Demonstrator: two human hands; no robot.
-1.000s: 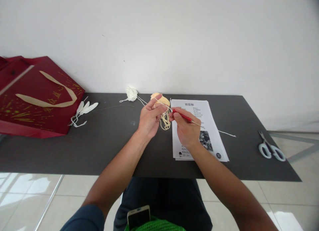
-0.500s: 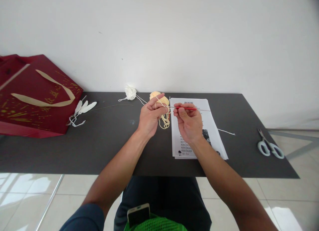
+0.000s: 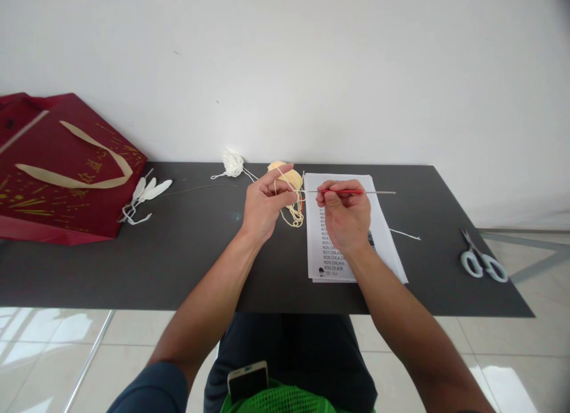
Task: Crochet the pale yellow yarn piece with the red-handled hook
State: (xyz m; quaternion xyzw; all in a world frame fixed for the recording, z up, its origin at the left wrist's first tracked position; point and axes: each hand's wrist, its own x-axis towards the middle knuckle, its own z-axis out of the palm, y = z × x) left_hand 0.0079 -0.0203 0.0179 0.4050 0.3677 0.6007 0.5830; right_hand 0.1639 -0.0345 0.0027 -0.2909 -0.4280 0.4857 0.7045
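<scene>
Holding a hook [image 3: 351, 192] level in your right hand [image 3: 345, 214], you pinch its red grip between thumb and fingertips; the metal shaft sticks out to the right past your knuckles, and the thin tip end points left toward the yarn [image 3: 291, 196]. Your left hand [image 3: 263, 202] is closed on the cream yarn, strands looped over the fingers and pinched, with loose loops hanging below the hand. Both hands are raised just above the table [image 3: 200, 258], close together but not touching. Behind the left hand sits a cream yarn ball [image 3: 285, 172], partly hidden. Under your right hand lies a printed sheet [image 3: 342, 258]. A white yarn tangle [image 3: 233, 163] rests near the wall, left of the ball. Further left: white feathers [image 3: 149, 193] just beside a red bag [image 3: 62, 169]. Scissors [image 3: 483, 261] lie well apart at the right edge. A phone [image 3: 247, 380] shows at your lap.
</scene>
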